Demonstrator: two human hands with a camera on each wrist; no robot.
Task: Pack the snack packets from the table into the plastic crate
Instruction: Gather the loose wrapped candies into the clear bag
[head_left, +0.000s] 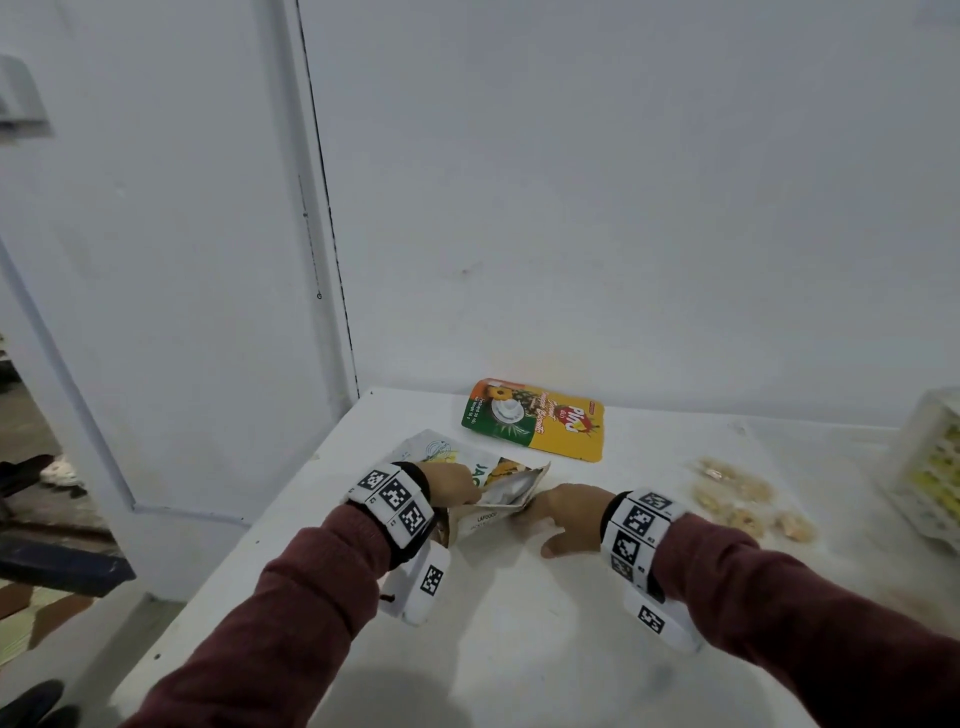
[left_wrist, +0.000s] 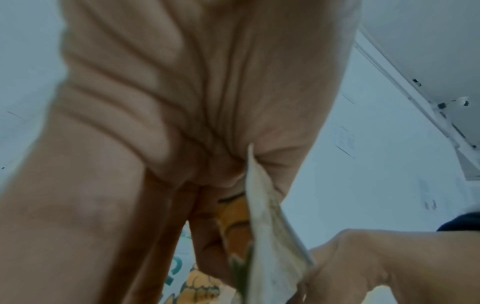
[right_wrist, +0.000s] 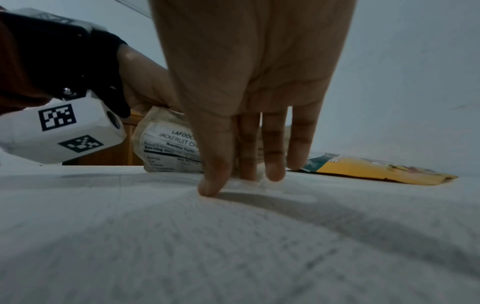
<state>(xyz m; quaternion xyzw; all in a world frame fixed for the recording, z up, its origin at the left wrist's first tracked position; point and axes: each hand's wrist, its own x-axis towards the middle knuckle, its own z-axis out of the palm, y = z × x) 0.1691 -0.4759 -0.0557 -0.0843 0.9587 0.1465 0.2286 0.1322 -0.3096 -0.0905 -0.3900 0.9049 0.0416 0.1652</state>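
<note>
Packing barely under way

Left hand (head_left: 451, 486) grips the jackfruit packet (head_left: 488, 491) mid-counter (head_left: 519, 649); right hand (head_left: 563, 517) fingers straight, touching it. Yellow packet (head_left: 535, 420) at twelve o'clock unpacked; crate (head_left: 930, 467) at three o'clock.

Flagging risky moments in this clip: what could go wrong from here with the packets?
1. The left hand grips the beige jackfruit chips packet standing on its edge; it may buckle or slip as it is lifted.
2. The right hand has straight fingers at the packet's base, not gripping, so support looks weak.
3. The flat yellow-green pineapple snack packet lies far from the white plastic crate and could be missed.
</note>
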